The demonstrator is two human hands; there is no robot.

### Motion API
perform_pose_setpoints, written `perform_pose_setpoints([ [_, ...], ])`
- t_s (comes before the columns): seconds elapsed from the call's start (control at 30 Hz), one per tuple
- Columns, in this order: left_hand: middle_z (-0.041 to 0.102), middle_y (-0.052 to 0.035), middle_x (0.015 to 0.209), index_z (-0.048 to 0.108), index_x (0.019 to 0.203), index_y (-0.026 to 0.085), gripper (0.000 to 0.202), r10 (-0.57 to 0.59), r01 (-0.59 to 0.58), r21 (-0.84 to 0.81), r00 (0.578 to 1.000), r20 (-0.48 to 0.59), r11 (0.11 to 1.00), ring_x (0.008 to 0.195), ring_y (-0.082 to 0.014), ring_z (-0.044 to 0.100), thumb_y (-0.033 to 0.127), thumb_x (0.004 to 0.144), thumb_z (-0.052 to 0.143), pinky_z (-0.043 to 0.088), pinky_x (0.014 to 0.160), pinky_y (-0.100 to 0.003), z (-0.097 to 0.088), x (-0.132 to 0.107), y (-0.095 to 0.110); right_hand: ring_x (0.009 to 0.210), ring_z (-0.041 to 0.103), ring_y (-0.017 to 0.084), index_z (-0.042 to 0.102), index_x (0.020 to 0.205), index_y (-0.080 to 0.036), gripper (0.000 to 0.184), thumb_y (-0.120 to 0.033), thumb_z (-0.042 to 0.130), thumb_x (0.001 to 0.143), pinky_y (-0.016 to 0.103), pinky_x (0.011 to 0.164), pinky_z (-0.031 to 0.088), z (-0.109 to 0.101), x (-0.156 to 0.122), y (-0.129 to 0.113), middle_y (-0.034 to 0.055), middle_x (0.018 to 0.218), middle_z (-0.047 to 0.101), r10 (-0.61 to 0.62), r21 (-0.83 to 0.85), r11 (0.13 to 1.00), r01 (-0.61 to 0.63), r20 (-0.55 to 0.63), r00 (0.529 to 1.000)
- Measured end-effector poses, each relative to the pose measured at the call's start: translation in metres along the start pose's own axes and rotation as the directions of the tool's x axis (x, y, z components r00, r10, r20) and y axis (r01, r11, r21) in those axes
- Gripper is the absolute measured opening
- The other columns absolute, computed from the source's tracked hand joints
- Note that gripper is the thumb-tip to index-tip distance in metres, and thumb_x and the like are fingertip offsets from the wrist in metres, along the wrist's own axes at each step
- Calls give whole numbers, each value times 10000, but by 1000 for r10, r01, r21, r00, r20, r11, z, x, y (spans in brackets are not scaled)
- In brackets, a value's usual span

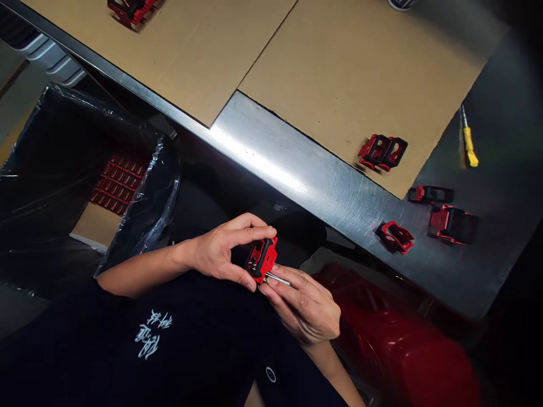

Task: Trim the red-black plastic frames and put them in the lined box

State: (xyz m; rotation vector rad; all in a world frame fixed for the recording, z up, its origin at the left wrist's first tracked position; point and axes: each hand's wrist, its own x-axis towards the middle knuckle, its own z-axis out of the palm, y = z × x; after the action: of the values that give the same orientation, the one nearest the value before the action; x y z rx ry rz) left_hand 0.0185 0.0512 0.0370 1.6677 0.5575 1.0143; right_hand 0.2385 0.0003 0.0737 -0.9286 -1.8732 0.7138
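My left hand [223, 249] pinches a small red and black plastic part [262, 259] between thumb and fingers, held over my lap below the table edge. My right hand [303, 302] is closed around a thin metal pin or tool shaft [278, 278] whose tip meets the underside of the part. Both hands are close together, in front of my dark shirt.
A steel table [297, 175] carries cardboard sheets [348, 73], several loose red and black parts [383, 152] [453, 224] [397, 236], and a yellow-handled tool [469, 146]. A box lined with black plastic [63, 169] at left holds rows of red parts [119, 183]. A red seat [394, 345] is at right.
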Motion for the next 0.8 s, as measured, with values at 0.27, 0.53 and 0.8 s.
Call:
perform_pose_setpoints([
  [0.27,564,-118,1231,419,1556,343,977,-50,48,-67,999,-21,997,1094,-254,646,400,714,911,640,891,-381,2,-1,4,816,819,240,741,1160,-235,318,-114,779,868,328,701,710,0,0,-1,71,926,835,-74,-90,993,73,-5,997],
  [0.53,532,-108,1291,529,1459,345,933,-210,181,-245,973,-95,952,1080,-232,667,369,633,961,665,831,-315,11,-9,2,817,818,211,728,1116,-198,283,-90,783,861,286,696,700,0,-1,-5,54,932,833,-108,-242,966,92,-55,993],
  [0.8,611,-102,1330,499,1413,327,768,-220,111,-491,960,-171,864,1030,-212,736,213,745,861,640,923,-358,13,-9,10,792,774,203,719,1048,-227,270,-231,850,812,352,729,646,6,38,71,24,959,787,90,-283,919,-274,-526,846],
])
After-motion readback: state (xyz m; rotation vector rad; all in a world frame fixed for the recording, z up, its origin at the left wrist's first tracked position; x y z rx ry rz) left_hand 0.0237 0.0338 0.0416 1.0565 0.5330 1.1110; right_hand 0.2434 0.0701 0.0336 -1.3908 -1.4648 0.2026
